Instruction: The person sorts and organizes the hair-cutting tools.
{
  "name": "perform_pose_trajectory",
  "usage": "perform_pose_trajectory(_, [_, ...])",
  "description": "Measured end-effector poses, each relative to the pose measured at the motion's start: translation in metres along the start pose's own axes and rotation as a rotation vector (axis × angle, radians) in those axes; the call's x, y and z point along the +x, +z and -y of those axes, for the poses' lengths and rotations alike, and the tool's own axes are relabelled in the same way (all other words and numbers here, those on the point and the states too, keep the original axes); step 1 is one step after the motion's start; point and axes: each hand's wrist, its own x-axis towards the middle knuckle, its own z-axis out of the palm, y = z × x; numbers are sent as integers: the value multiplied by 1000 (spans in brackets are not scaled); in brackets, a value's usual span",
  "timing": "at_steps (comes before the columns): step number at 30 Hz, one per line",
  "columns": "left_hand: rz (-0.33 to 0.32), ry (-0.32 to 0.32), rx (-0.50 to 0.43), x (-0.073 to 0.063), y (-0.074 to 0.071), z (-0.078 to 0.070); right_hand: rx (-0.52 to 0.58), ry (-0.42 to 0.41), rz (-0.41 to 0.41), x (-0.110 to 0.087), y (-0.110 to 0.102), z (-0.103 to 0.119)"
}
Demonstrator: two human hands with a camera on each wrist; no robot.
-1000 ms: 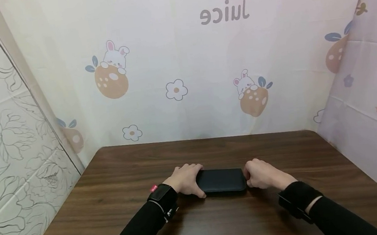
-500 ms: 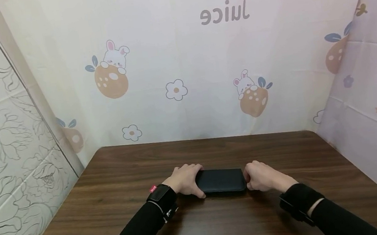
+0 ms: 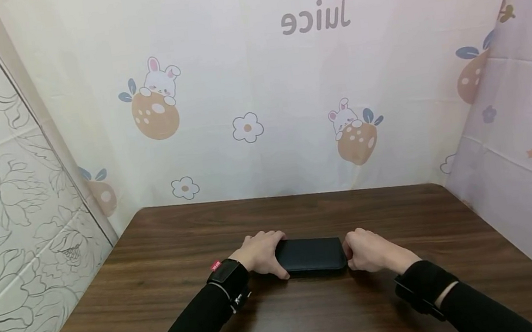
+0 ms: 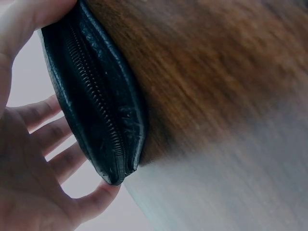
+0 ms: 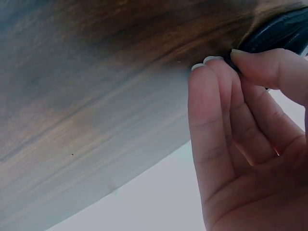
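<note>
A black zip wallet (image 3: 310, 255) lies flat on the wooden table, its long side running left to right. My left hand (image 3: 262, 255) holds its left end, thumb at the near edge and fingers at the far edge. In the left wrist view, the closed teeth of the zipper (image 4: 98, 98) run along that end. At the wallet's right end, my right hand (image 3: 369, 248) pinches the zipper pull (image 5: 230, 60) between thumb and fingers. The fingertips hide most of the pull, and only a dark bit shows in the right wrist view.
The brown wooden table (image 3: 179, 228) reaches back to a pale curtain (image 3: 245, 70) printed with rabbits, fruit and flowers. Another patterned curtain (image 3: 12, 189) hangs at the left, and a pale one (image 3: 522, 169) closes off the right side.
</note>
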Motion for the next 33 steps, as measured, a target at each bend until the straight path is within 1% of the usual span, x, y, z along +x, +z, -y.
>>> perform_pose_trajectory(8, [-8, -6, 1, 1, 0, 0, -9, -10, -7, -1, -1, 2])
perform_pose_trajectory(16, [-5, -12, 16, 0, -1, -1, 8, 21, 8, -3, 0, 4])
perform_pose_trajectory(21, [-1, -12, 20, 0, -1, -2, 9, 26, 8, -6, 1, 5])
perform_pose_trajectory(33, [4, -24, 19, 0, 2, -4, -5, -6, -7, -12, 3, 6])
